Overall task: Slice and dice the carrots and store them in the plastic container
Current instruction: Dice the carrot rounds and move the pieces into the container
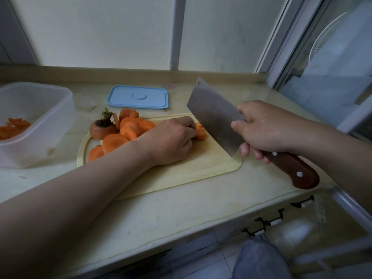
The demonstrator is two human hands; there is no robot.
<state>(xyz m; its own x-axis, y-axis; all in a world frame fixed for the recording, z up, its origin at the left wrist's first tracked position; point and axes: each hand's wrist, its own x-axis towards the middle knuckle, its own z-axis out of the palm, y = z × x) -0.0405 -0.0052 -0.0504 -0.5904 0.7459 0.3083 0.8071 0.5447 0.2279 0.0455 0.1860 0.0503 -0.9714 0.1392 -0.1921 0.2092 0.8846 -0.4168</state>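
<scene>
We are working at the cutting board [201, 164], which is lying on the counter [181, 208]. Our left hand [171, 137] is resting on the middle of the board, knuckles up, its fingers curling down over a carrot piece [200, 131] and pinning it there; only the orange end of that piece is showing past the fingertips. Our right hand [267, 129] is hanging over the right side of the board, its fingers wrapping tightly round the knife [213, 117] where the blade is meeting the brown wooden handle [291, 168], with the thumb pressing on the flat of the blade. The broad blade is tilting, its edge standing just beside the carrot piece and its lower corner reaching the board's right edge; we cannot tell whether it is touching the board. The handle is sticking out past the board's near right corner.

A heap of carrot slices [128, 127] is lying on the left end of the board, and the carrot top [102, 127] with its dark stub is sitting at the board's far left corner, against the heap. The plastic container [36, 109] is standing open just left of the board, with some cut carrot [14, 128] lying in its bottom. The blue lid [137, 97] is lying flat just beyond the board's far edge
</scene>
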